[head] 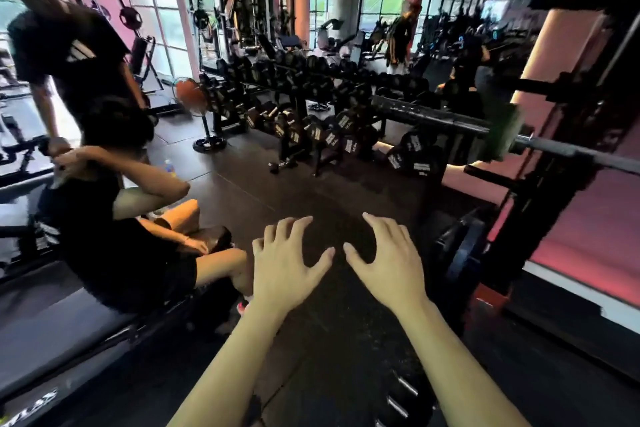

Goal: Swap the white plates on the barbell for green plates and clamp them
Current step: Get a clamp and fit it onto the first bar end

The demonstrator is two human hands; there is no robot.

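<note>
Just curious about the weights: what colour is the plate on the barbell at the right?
Green, though blurred; the plate shows in the head view.

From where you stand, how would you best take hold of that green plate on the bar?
Probably by the green plate's rim, one hand on each side, coming from the bar's free end: it hangs upright on the barbell. Both the left hand and right hand are open and free.
</note>
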